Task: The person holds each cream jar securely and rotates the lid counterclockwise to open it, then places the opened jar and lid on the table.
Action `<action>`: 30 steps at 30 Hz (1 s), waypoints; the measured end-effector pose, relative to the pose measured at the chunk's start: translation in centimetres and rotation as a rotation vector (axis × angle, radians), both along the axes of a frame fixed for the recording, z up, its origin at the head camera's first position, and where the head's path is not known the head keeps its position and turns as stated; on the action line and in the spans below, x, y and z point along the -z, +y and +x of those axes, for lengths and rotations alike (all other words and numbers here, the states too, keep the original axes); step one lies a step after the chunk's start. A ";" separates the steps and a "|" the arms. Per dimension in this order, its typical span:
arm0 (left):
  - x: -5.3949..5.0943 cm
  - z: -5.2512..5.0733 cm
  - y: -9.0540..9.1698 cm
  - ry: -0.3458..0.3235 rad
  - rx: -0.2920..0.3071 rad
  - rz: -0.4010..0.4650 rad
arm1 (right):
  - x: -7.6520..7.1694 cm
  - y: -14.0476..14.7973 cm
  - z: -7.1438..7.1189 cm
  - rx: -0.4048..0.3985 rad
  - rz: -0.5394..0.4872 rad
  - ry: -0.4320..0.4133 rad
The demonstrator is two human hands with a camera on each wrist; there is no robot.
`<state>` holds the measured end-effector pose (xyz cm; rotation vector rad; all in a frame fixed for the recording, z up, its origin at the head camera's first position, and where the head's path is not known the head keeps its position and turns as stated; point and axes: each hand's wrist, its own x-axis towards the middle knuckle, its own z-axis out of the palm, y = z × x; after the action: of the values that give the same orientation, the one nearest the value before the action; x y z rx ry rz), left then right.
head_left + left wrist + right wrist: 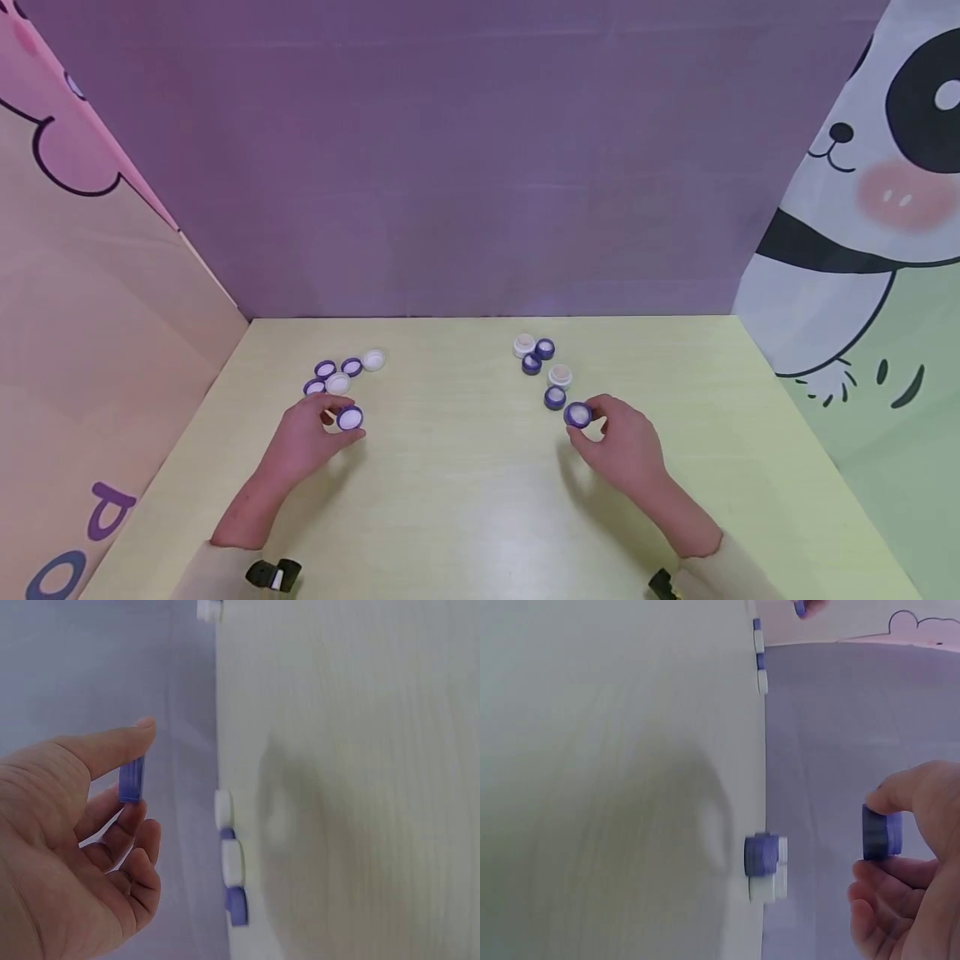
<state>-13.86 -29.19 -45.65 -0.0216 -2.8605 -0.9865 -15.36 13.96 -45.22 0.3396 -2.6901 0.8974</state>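
In the head view my left hand [303, 442] pinches a purple lid [350, 418] with a white inside between thumb and fingers, held above the table. The left wrist view shows this lid [131, 780] edge-on, the other fingers curled loosely below it. On the right, my right hand [626, 442] pinches a small purple jar [577, 415] by its sides, also raised. The same jar [881, 832] looks dark in the right wrist view. Just beyond the left hand lie purple lids [325, 368] and white lids [372, 360]. Past the right hand stand purple jars [555, 397] and white jars [559, 376].
The pale wooden table [450, 483] ends at a purple back panel [480, 167]. A pink panel [112, 292] stands at the left side, and a printed panda panel [862, 350] at the right. Table surface lies between the two groups.
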 end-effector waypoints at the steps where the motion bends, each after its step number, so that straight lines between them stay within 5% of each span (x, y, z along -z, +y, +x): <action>1: 0.1 -0.2 -0.3 -0.016 -0.007 0.003 | -0.1 0.2 -0.2 0.003 0.011 -0.010; 12: 1.5 -1.9 -2.9 -0.088 -0.067 -0.040 | 0.2 1.7 -2.2 0.007 0.056 -0.101; 30: 1.8 -3.3 -4.8 -0.159 -0.093 -0.143 | 1.2 2.5 -3.9 -0.010 0.080 -0.173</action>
<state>-17.17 -34.03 -47.47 0.1837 -3.0388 -0.7991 -19.21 16.43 -46.47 0.3051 -2.8912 0.8599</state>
